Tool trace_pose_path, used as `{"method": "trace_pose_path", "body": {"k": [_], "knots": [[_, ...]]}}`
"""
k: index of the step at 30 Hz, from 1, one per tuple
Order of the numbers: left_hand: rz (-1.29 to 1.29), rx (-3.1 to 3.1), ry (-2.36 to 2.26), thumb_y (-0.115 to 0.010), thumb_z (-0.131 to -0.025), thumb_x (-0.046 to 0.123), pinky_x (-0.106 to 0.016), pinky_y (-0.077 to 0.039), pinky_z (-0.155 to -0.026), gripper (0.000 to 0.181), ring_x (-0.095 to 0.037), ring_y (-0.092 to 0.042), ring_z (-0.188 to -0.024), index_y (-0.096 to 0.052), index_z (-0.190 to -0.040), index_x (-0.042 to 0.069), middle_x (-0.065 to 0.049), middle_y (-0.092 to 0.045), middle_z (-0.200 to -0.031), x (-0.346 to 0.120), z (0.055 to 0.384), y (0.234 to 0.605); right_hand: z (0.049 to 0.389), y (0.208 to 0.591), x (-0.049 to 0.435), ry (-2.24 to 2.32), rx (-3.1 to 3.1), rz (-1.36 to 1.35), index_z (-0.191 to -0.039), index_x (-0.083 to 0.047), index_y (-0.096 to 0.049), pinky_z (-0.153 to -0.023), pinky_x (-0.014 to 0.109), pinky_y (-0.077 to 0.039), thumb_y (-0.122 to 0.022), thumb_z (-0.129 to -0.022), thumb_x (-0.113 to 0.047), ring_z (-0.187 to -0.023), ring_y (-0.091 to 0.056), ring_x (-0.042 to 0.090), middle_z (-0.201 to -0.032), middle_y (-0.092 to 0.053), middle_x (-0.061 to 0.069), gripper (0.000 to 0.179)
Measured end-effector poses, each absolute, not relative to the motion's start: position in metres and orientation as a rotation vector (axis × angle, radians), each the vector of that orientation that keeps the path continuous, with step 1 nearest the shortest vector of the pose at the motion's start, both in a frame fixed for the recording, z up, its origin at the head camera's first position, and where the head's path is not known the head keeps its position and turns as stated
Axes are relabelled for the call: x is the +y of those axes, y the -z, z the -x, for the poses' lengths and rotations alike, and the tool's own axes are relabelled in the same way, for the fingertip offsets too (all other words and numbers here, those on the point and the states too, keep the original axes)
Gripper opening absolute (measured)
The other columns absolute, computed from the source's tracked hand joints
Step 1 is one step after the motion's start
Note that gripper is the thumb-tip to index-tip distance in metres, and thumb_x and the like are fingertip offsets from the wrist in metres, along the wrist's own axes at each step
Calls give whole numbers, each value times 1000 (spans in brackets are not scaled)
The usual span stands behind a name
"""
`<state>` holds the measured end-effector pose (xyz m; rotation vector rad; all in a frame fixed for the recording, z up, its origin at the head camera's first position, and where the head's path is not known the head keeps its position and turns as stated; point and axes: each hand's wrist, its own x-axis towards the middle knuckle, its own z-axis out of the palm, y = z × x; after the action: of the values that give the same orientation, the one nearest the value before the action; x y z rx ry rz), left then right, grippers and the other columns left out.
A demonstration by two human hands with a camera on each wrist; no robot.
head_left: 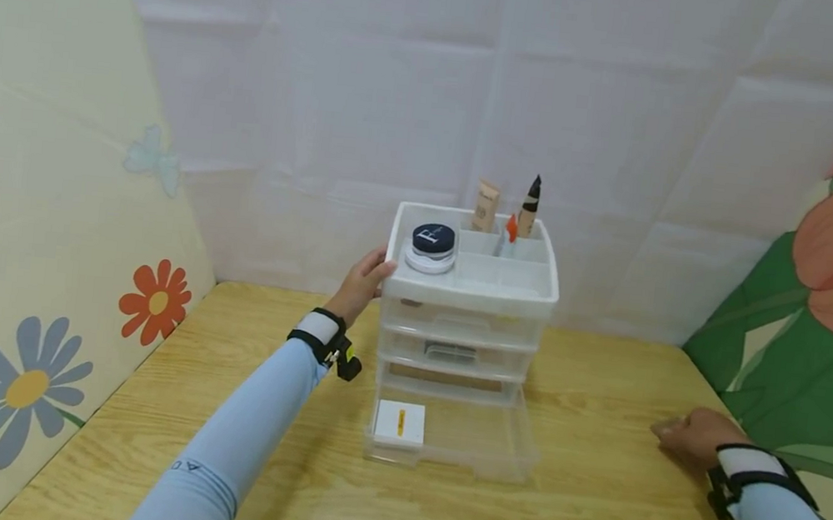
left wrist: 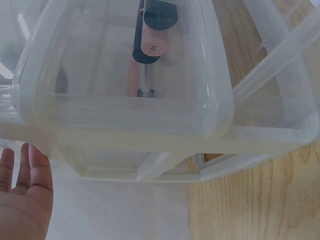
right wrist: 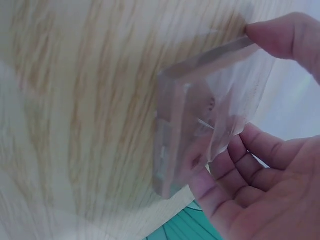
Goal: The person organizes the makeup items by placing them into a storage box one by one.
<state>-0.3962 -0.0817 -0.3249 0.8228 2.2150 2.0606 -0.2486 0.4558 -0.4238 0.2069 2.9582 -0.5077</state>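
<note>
A white drawer organizer (head_left: pixel 469 300) with clear drawers stands on the table, its bottom drawer (head_left: pixel 478 442) pulled out. In that drawer lies a small white box (head_left: pixel 400 424) with a yellow mark. My left hand (head_left: pixel 361 288) rests against the organizer's upper left side; in the left wrist view its fingers (left wrist: pixel 40 170) look straight. Far to the right, my right hand (head_left: pixel 701 434) is low over the table. The right wrist view shows it pinching a flat, shiny rectangular case (right wrist: pixel 200 120), pinkish and partly see-through, between thumb and fingers, close to the wood.
On the organizer's top sit a black-lidded round compact (head_left: pixel 433 239), a beige tube (head_left: pixel 485 205), a black-capped bottle (head_left: pixel 530 208) and an orange-tipped item (head_left: pixel 511 229). A middle drawer (head_left: pixel 453 353) holds dark flat things. White cloth (head_left: pixel 325 117) hangs behind; flowered panels flank the table.
</note>
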Motion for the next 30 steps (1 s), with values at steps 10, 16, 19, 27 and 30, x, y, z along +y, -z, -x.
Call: {"method": "trace_pose_path", "body": {"k": [10,16,19,27,30], "knots": [[-824,2242,-2050,-41,-103,30,-49,-47,-105,62,-35,-48,-132,-29,-159,7,-18,-40,-157,-81,397,325,253,411,439,646,2930,-157,-77,-3,-54,-58,35,-47,-65,-94,-32,-68,-54,22,-74,-54,7,36],[-815,2244,-2041,-42,-102,32,-50,-46,-106,63,-34,-49,-132,-30,-159,9,-17,-40,-158,-82,398,325,251,387,415,519,2980,45,-94,9,-57,-61,36,-45,-65,-96,-32,-67,-54,22,-74,-57,9,42],[-817,2241,-2041,-42,-103,31,-52,-45,-107,62,-34,-48,-133,-29,-159,8,-17,-40,-158,-82,398,326,247,374,395,481,3015,157,-91,7,-56,-60,36,-42,-67,-95,-33,-63,-50,20,-70,-53,7,41],[-815,2237,-2047,-41,-103,31,-55,-43,-109,61,-35,-46,-135,-30,-159,7,-18,-39,-158,-81,398,325,229,342,336,446,3109,437,-77,-10,-50,-55,28,-28,-72,-91,-27,-58,-37,12,-67,-43,-1,31],[-813,2232,-2050,-40,-104,30,-55,-43,-109,61,-35,-46,-135,-29,-159,6,-18,-39,-158,-81,398,325,222,329,314,417,3131,546,-78,-11,-53,-56,28,-30,-74,-85,-22,-62,-37,11,-71,-44,-2,25]]}}
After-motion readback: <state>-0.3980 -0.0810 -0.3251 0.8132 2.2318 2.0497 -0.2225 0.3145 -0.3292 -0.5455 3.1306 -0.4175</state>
